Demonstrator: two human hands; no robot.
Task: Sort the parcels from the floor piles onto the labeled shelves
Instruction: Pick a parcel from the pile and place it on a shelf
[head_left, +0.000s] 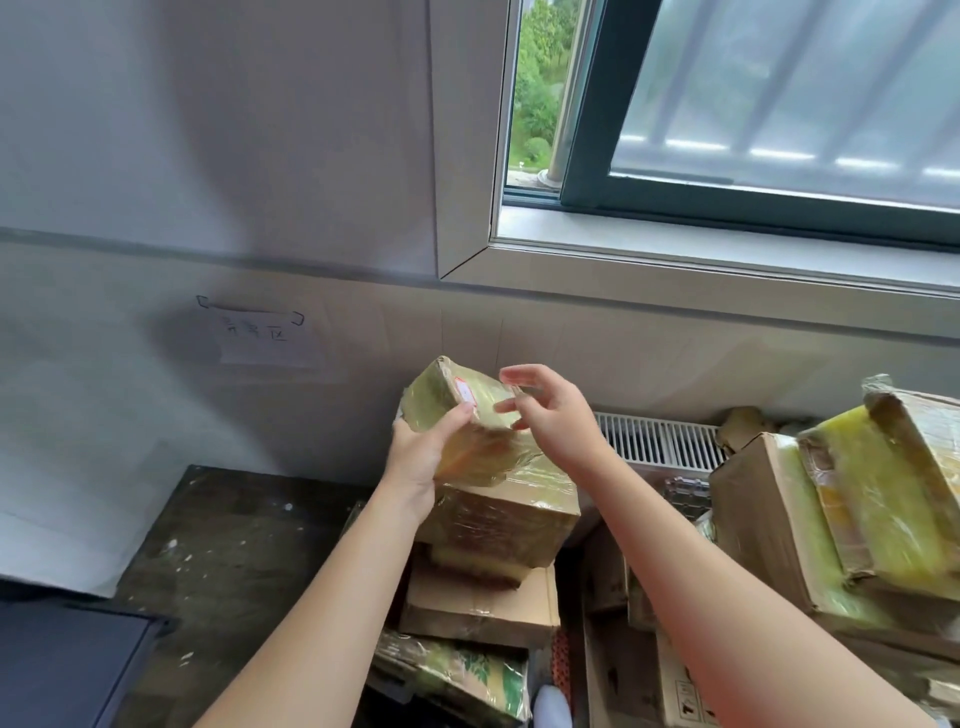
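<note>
A small parcel (470, 421) wrapped in yellowish tape, with a white and red label on top, is tilted above a stack of taped cardboard parcels (504, 514). My left hand (421, 452) grips it from the left side, thumb on top. My right hand (545, 410) hovers at its right edge with fingers spread and relaxed, fingertips just touching or barely off the parcel. A handwritten paper label (260, 332) is taped to the wall at upper left of the parcel.
More taped boxes (841, 509) pile up at the right, below the window sill (727, 260). A white radiator grille (660, 441) sits behind them. A dark speckled surface (244, 540) lies at the left, a black box (67, 670) at bottom left.
</note>
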